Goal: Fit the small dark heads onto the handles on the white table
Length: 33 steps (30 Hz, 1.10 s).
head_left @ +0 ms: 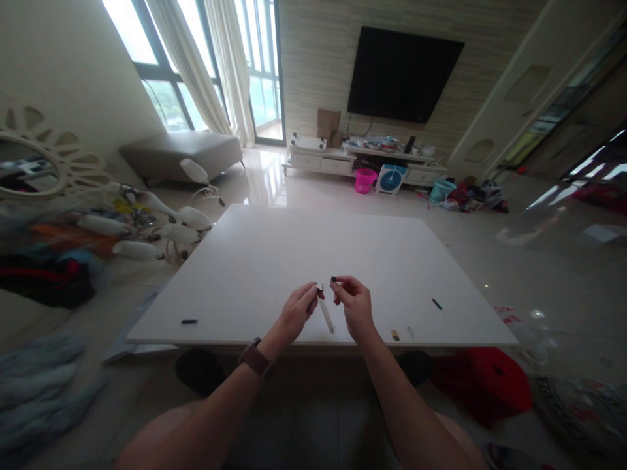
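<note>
Over the near part of the white table (pixel 313 251), my left hand (pixel 300 305) is closed around the top of a slim white-handled tool (pixel 327 318). Its handle slants down toward the table edge, and a small shiny metallic part shows at the fingertips. Just to the right, my right hand (pixel 355 307) pinches a small dark piece (pixel 334 279) between thumb and forefinger, slightly apart from the tool. The exact kind of tool and piece is too small to tell. A short black strip (pixel 189 321) lies to the left, and a dark green strip (pixel 437 304) to the right.
A small yellow-and-dark packet (pixel 395 335) and a clear small item (pixel 410 333) lie near the front edge. Left of the table stands a chandelier with white shades (pixel 186 225). A red stool-like object (pixel 490 385) is at the lower right.
</note>
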Available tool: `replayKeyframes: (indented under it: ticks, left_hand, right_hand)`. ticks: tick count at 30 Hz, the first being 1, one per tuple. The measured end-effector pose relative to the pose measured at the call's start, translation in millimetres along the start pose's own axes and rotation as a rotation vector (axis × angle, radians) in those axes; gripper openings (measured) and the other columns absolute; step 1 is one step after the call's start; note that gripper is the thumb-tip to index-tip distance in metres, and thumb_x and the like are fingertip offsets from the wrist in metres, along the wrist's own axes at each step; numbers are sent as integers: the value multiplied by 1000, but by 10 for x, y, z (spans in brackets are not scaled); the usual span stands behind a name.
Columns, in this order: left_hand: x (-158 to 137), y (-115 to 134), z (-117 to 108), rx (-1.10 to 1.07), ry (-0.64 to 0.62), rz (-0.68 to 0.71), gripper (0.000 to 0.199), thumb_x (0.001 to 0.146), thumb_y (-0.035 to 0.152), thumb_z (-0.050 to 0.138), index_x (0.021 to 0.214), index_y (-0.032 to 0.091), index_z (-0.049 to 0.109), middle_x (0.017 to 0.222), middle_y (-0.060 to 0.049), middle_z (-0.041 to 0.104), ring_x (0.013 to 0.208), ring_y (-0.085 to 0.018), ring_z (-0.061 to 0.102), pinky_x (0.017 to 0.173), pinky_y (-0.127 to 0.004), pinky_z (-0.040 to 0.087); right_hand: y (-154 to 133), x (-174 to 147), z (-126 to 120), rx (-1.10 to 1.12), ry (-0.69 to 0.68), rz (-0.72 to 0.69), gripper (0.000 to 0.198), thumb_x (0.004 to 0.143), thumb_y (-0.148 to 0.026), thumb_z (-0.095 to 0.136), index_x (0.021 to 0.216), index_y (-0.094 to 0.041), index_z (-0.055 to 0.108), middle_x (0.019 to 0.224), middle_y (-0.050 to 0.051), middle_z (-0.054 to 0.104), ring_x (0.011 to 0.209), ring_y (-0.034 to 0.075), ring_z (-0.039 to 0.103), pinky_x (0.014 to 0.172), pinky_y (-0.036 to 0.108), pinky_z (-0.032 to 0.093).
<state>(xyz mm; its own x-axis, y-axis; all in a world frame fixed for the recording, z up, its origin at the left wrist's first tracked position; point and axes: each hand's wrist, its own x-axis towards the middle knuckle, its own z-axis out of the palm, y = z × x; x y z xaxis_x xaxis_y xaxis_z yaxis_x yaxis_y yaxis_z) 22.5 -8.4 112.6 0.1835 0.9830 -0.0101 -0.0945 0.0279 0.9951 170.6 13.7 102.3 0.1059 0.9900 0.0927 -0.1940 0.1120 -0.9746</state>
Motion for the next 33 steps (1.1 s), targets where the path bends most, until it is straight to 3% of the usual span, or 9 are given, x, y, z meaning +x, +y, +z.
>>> replayKeyframes:
  ticks: [9, 13, 17, 26, 33]
  left_hand:
    - [-37, 32, 0, 98, 27, 66, 39, 93, 51, 46, 80, 17, 59, 56, 4, 44, 48, -9, 36, 46, -23, 27]
    - [-65, 7, -27, 150, 29, 93, 37, 94, 48, 46, 81, 16, 61, 59, 3, 48, 52, -11, 39, 49, -24, 30]
    - [-72, -10, -56, 198, 8, 120, 33, 94, 44, 48, 83, 17, 62, 62, 2, 49, 59, -12, 43, 55, -25, 33]
    - [-58, 68, -32, 284, -3, 162, 30, 94, 43, 49, 81, 18, 60, 67, 2, 49, 65, -14, 45, 62, -26, 35]
    - [-68, 27, -46, 312, -5, 191, 30, 95, 42, 50, 81, 17, 61, 69, 2, 52, 67, -13, 47, 63, -26, 36]
  right_hand:
    - [-77, -46, 12, 159, -56, 99, 16, 69, -26, 74, 84, -20, 73, 79, 3, 72, 68, 17, 65, 56, 26, 44]
    - [-118, -78, -5, 260, -51, 143, 13, 73, -31, 70, 76, -19, 70, 74, 3, 70, 65, 16, 64, 56, 27, 45]
    - [-112, -76, 7, 204, -21, 121, 19, 68, -32, 79, 75, -20, 65, 69, -1, 66, 60, 13, 61, 58, 26, 45]
    - [-12, -25, 9, 211, -95, 102, 29, 64, -27, 87, 78, -20, 63, 67, -5, 64, 63, 11, 61, 61, 24, 45]
    - [-4, -32, -11, 136, -80, 122, 22, 67, -32, 86, 80, -18, 74, 72, 2, 73, 64, 15, 64, 62, 28, 45]
